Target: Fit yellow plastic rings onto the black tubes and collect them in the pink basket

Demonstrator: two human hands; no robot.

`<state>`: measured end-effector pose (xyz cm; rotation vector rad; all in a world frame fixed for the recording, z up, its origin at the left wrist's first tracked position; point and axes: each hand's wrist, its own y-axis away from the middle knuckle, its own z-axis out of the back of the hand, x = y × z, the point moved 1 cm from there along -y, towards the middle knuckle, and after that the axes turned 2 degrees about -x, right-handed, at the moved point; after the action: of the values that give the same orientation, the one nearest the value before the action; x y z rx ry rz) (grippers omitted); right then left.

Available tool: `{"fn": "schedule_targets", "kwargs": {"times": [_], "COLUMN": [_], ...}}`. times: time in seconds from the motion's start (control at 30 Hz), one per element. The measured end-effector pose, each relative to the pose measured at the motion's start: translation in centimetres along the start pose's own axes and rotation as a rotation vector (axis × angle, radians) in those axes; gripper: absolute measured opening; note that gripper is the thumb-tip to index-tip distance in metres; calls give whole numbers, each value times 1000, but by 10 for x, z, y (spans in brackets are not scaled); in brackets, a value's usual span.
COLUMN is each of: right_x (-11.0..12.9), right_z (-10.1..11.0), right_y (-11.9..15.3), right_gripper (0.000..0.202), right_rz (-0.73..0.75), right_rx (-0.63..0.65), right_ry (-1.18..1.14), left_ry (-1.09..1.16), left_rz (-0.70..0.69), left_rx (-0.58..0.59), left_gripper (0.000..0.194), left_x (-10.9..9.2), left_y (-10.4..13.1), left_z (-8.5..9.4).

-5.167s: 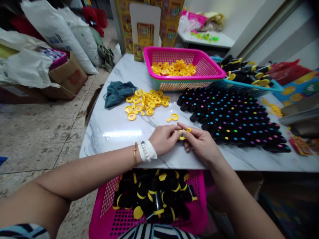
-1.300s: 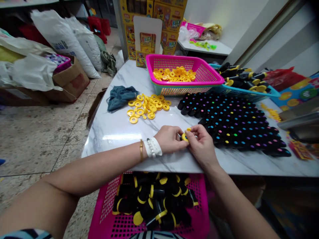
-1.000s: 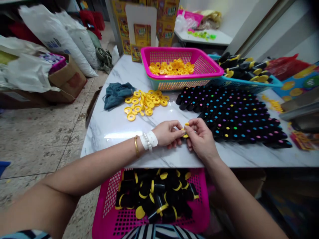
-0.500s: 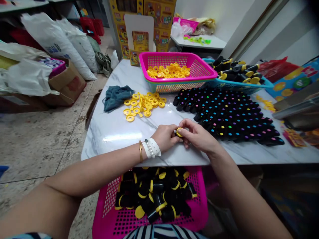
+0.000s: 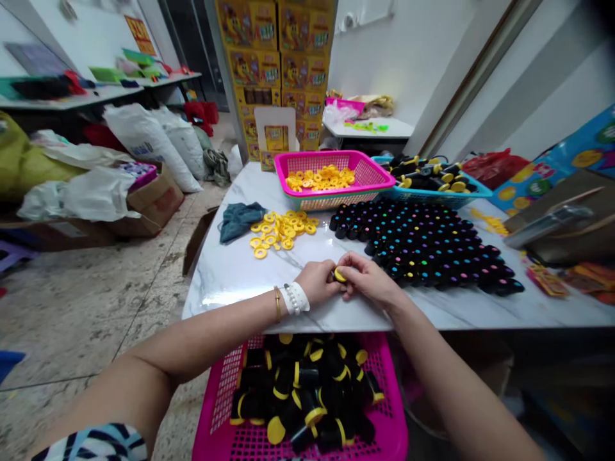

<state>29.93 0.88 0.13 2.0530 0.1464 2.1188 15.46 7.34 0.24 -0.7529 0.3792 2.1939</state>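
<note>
Both hands meet just above the near edge of the marble-patterned table [image 5: 250,291]. A small round yellow cap [image 5: 339,275] shows between them. My left hand [image 5: 316,282] is closed around it from the left, while the thumb and fingers of my right hand [image 5: 366,279] pinch it from the other side. Whatever is beneath the cap is hidden by the fingers. Beyond my left hand lies a loose pile of yellow rings [image 5: 287,225]. Tight rows of black cylinders [image 5: 432,246] with small coloured dots on top stand to the right of my right hand.
Below the table edge, a pink basket [image 5: 398,422] holds black cylinders with yellow caps. Another pink basket [image 5: 375,168] contains yellow rings, beside a blue basket [image 5: 444,200] of capped cylinders. A dark teal cloth [image 5: 240,221] lies left. Stacked yellow boxes [image 5: 305,70] rise behind.
The camera view has tilted upward, so the scene sits lower and more of the back room shows. Both hands keep their hold on the yellow cap.
</note>
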Motion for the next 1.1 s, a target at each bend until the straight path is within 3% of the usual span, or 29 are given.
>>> {"fn": "schedule_targets", "kwargs": {"times": [0.13, 0.2, 0.27, 0.33, 0.4, 0.57, 0.7, 0.83, 0.93, 1.03, 1.1], "right_x": [-6, -7, -8, -9, -10, -10, -13, -16, -6, 20, 39], "right_z": [7, 11, 12, 11, 9, 5, 5, 5, 4, -2, -12], "right_y": [8, 12, 16, 19, 21, 25, 25, 18, 1, -29, -55], "right_gripper": [17, 14, 11, 12, 15, 13, 14, 22, 31, 37, 39], "right_rz": [65, 101, 121, 125, 123, 268, 248, 156, 168, 273, 310], "right_rx": [19, 115, 239, 320, 325, 360, 313, 152, -14, -129, -125], "right_ry": [-6, 41, 96, 126, 142, 319, 299, 158, 124, 394, 619], "left_ry": [-67, -104, -140, -167, -182, -212, -208, -186, -130, -60, -11], "left_rz": [-29, 12, 79, 127, 139, 100, 68, 44, -43, -120, -170], "left_rx": [140, 91, -60, -208, -290, -351, -334, -299, -316, -326, -247], "left_gripper": [29, 31, 32, 40, 49, 38, 29, 28, 30, 33, 32], "left_x": [4, 8, 9, 8, 5, -3, 0, 11, 17, 19, 18], "left_y": [-13, -28, -48, -69, -87, -108, -83, -30, 1, 10, 9], "left_z": [29, 42, 47, 42, 32, 16, 18, 19, 14, 11, 12]}}
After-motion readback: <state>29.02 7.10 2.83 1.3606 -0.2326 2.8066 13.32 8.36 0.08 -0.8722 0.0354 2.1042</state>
